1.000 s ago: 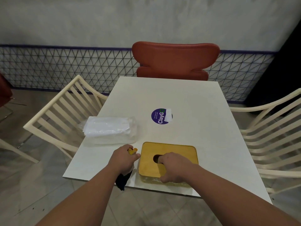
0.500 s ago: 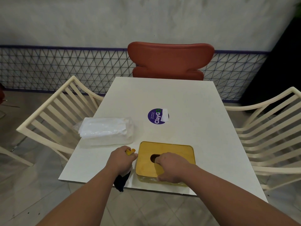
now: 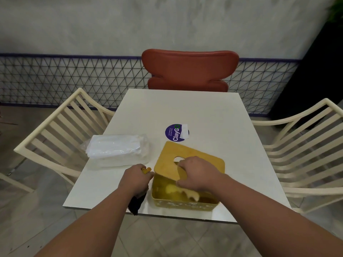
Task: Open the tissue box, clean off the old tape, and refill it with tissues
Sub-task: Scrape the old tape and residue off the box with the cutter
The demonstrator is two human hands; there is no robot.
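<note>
Right hand grips the lid, tilting it off the tissue box (opening step). Left hand curls round a yellow-tipped tool, probably a scraper, ready for tape.

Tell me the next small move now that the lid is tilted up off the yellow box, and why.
Probably lift the wooden lid clear and set it on the bare table. The right hand already grips it through the slot, tilted above the yellow tissue box, and the left hand holds a tool.

Tissue pack lies left of tissue box, sticker behind.
</note>
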